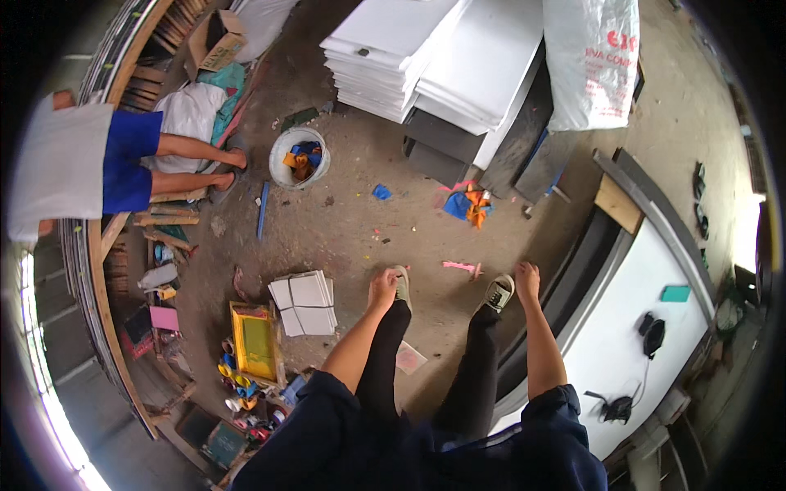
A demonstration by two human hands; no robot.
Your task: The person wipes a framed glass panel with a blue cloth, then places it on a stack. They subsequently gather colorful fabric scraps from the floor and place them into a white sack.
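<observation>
I stand over a brown, littered floor with both arms hanging down. My left hand [382,289] is beside my left shoe [401,288]; its fingers are curled in and nothing shows in them. My right hand [528,281], fingers loosely bent and holding nothing I can see, is by my right shoe [498,292]. Left of my left hand lies a bundle of white sheets [309,304] tied with string. Between my feet and just beyond are pink scraps [463,268]. Farther off lie blue and orange cloth pieces [471,206].
At the far side rise stacks of white boards [385,49] and a white sack [591,65]. A white-topped table [630,327] stands right. To the left are a bucket [321,168] holding cloths, a yellow-framed screen [254,340], and a person in blue shorts [133,159] near a wooden-edged bench.
</observation>
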